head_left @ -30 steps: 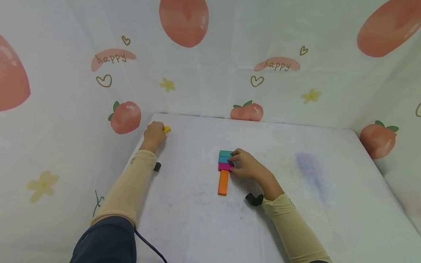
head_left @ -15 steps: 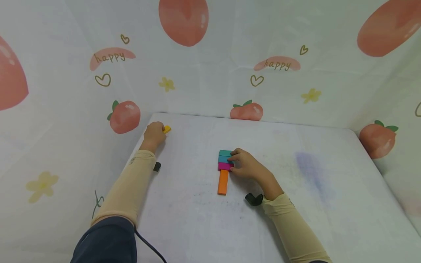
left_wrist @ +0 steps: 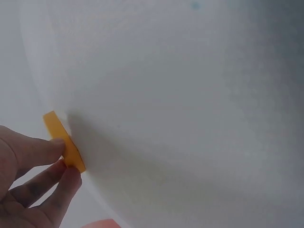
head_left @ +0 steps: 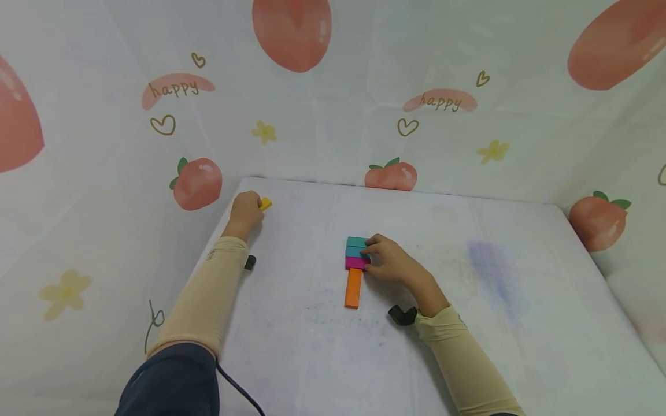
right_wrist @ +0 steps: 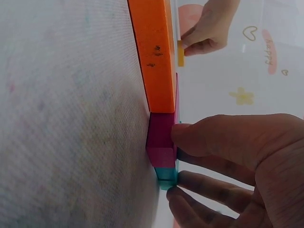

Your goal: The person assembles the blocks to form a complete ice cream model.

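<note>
A small yellow block [left_wrist: 65, 142] is pinched between the thumb and fingers of my left hand [head_left: 245, 211], close over the table's far left corner. My right hand [head_left: 391, 261] rests its fingertips along the right ends of a row of coloured blocks in the middle of the table. Its thumb touches the magenta block [head_left: 355, 263]; the other fingertips reach the blue block [head_left: 355, 252] and the teal block [head_left: 356, 241] behind it. An orange block [head_left: 352, 289] lies lengthwise toward me, its far end against the magenta one.
A white cloth covers the table [head_left: 302, 335], with a bluish stain [head_left: 491, 271] on the right. Behind it hangs a printed curtain [head_left: 333, 121] with fruit and hearts. A black cable [head_left: 239, 387] runs by my left sleeve.
Both hands and all the blocks stay practically where they were; only the head view shifts very slightly.
</note>
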Motion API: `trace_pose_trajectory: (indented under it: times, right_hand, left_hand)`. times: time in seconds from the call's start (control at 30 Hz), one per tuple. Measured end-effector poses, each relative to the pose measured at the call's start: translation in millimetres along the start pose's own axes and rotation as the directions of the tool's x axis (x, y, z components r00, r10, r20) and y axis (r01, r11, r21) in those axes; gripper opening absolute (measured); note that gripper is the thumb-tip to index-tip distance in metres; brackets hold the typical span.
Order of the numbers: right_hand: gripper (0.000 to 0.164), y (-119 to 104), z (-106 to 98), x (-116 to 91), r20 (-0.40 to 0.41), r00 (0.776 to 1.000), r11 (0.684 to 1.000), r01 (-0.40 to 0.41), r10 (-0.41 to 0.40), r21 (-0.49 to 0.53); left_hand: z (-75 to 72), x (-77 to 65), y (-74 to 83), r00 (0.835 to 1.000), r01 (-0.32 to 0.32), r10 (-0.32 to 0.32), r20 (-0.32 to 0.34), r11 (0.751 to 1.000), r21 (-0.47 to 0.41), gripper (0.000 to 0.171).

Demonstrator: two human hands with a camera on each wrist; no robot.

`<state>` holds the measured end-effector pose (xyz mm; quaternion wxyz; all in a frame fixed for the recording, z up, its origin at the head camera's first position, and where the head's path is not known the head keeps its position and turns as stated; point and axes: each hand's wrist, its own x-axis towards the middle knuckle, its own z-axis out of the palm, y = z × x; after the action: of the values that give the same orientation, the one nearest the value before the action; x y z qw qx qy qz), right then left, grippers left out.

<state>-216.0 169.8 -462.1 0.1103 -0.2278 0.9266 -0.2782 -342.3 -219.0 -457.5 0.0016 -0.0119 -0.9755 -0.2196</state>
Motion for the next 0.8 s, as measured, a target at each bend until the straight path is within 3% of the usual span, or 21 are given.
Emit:
trace_pose_trajectory:
  times: [0.43, 0.8]
  right_hand:
    - [0.037, 2.3, 1.7, 0.1, -0.019, 1.0, 1.0, 0.013, -0.013, 0.003]
    - [0.037, 2.0, 2.0, -0.5, -0.018, 1.0, 1.0, 0.007, -0.008, -0.005]
  left_hand:
    - [0.0, -3.3, 1.5, 1.0, -0.009, 0.01, 0.008, 0.999, -0.051, 0.036]
    - [5.5, -2.5, 7.2, 1.0, -0.02, 0.02, 0.021, 0.999, -0.032, 0.035]
